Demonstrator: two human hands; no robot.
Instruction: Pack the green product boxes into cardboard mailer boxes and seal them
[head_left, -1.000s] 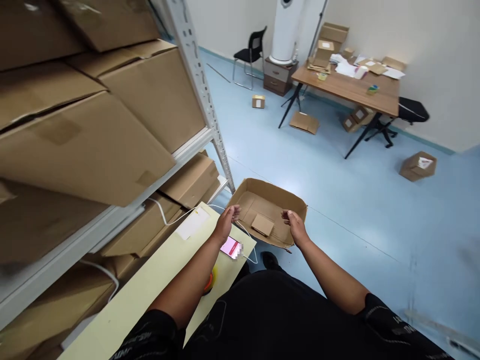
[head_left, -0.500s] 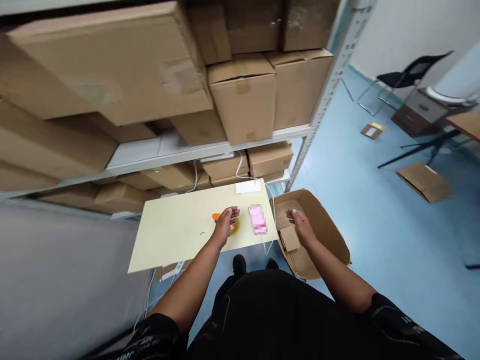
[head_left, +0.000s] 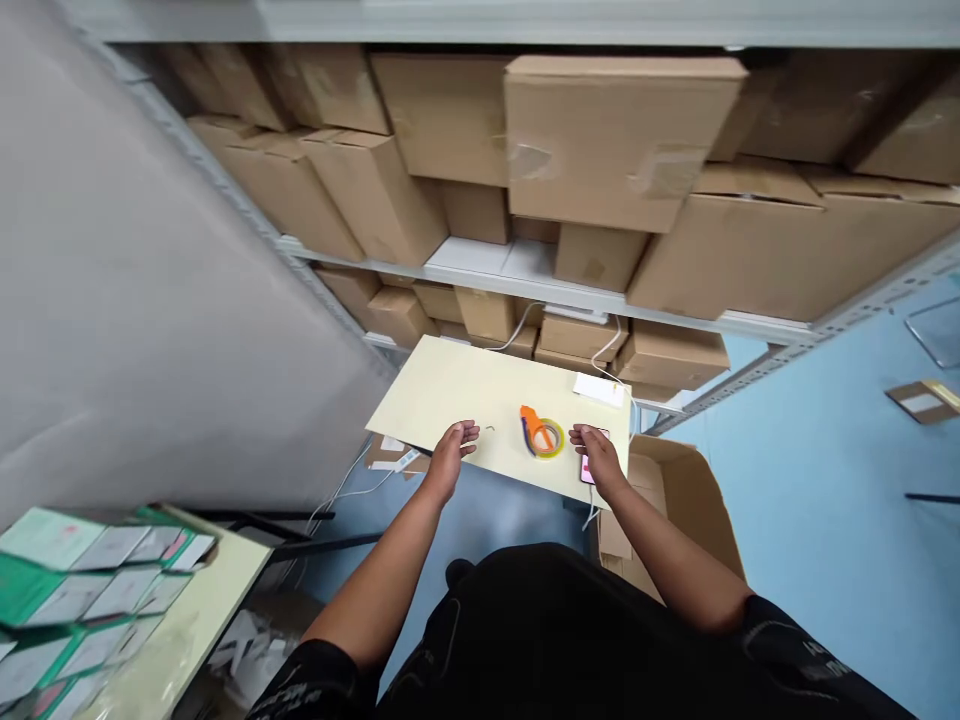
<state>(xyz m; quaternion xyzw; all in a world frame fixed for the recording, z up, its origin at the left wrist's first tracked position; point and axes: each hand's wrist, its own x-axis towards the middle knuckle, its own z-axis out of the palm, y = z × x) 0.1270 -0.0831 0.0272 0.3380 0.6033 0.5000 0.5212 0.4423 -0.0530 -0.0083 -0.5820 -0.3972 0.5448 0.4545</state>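
Observation:
My left hand point(head_left: 452, 453) hovers over the near edge of a small pale yellow table point(head_left: 450, 395), empty, with its fingers loosely curled and apart. My right hand point(head_left: 598, 455) is also empty and hangs above a phone with a pink screen point(head_left: 584, 466) at the table's right end, partly hiding it. Between the hands lies an orange tape dispenser with a yellowish tape roll point(head_left: 541, 434). A white card point(head_left: 599, 389) rests at the table's far right corner, with white cables running behind it.
A metal shelf rack point(head_left: 525, 275) packed with brown cardboard boxes stands right behind the table. An open cardboard box point(head_left: 679, 500) sits on the blue floor to the right. At lower left another table point(head_left: 176, 635) carries several green and white sheets. A grey curtain hangs at left.
My view has swung left from the room toward the shelf and table. Both hands moved left with it, from over the open box to above the yellow table.

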